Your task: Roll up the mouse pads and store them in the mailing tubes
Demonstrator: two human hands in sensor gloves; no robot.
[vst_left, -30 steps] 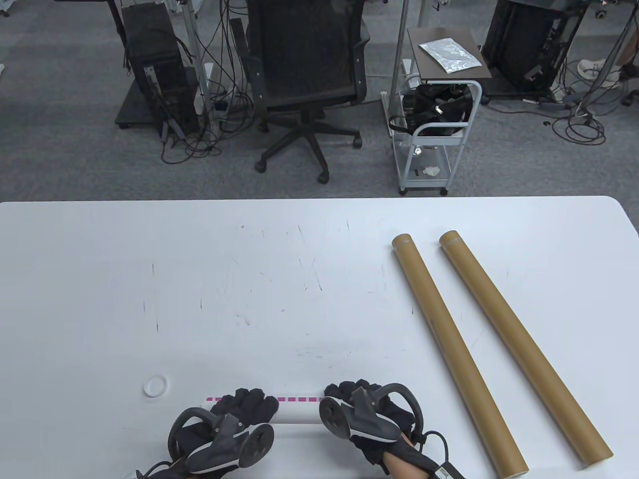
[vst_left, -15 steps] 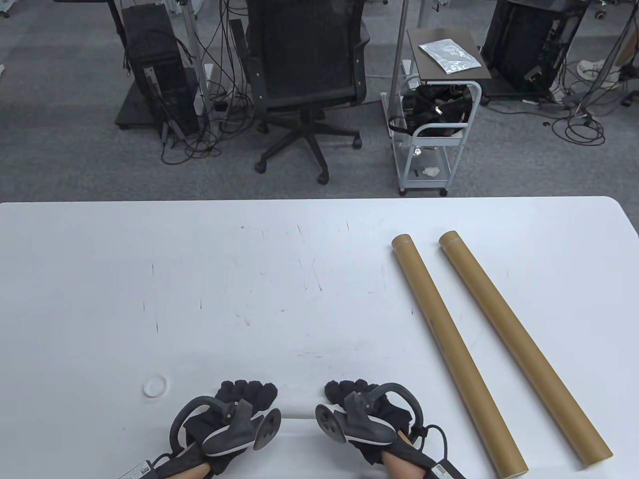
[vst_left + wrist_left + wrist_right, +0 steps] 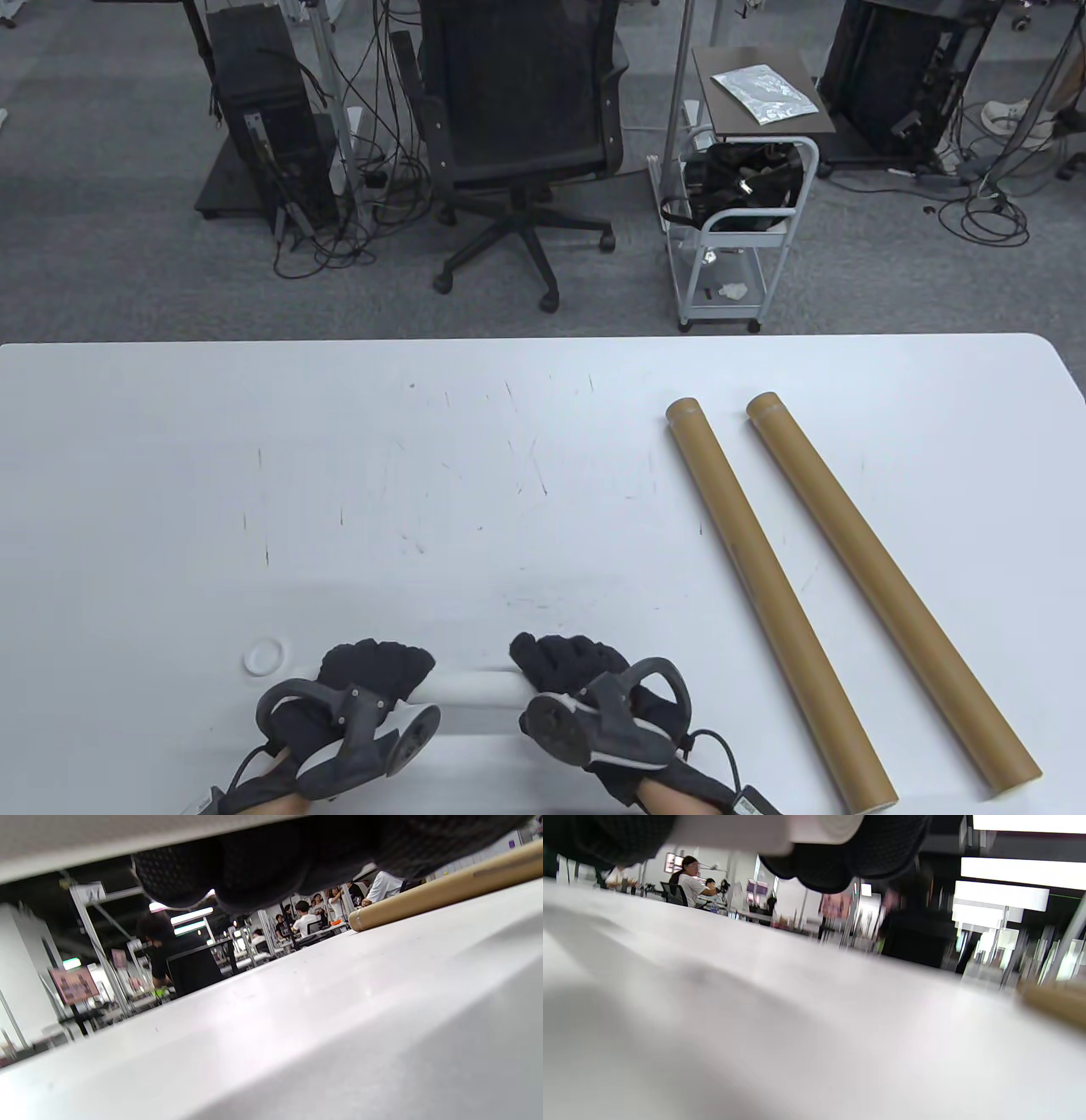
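Observation:
A white rolled mouse pad lies near the table's front edge, held at both ends. My left hand grips its left end and my right hand grips its right end, fingers curled over the roll. The right wrist view shows the spiral end of the roll between my gloved fingers, a little above the table. Two brown mailing tubes lie side by side at the right, slanting toward the front right. One tube shows in the left wrist view.
A small white ring-shaped cap lies on the white table just left of my left hand. Beyond the far edge stand an office chair and a small cart.
The pink dashed edge of the pad has rolled out of sight. Both hands, with the roll, have shifted left and slightly toward the front edge.

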